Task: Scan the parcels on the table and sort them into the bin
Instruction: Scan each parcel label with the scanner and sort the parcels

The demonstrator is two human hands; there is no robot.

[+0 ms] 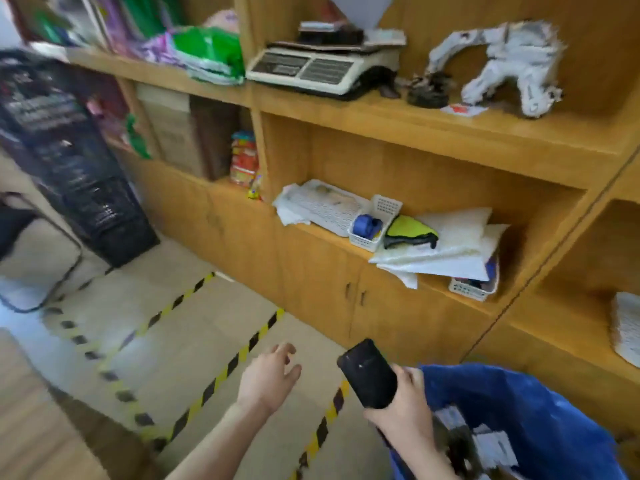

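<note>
My right hand (405,410) grips a black handheld scanner (369,374), its head pointing up and away from me, at the left rim of a blue bin (540,420). Inside the bin lie several parcels (485,445) with white labels, partly blurred. My left hand (270,379) hovers over the floor left of the scanner, fingers loosely spread and holding nothing. The table does not appear in this view.
A wooden shelf unit (381,116) fills the wall ahead, carrying a weighing scale (311,65), white baskets (372,226) and papers. A black crate stack (72,157) leans at left. Yellow-black tape (221,379) marks the floor.
</note>
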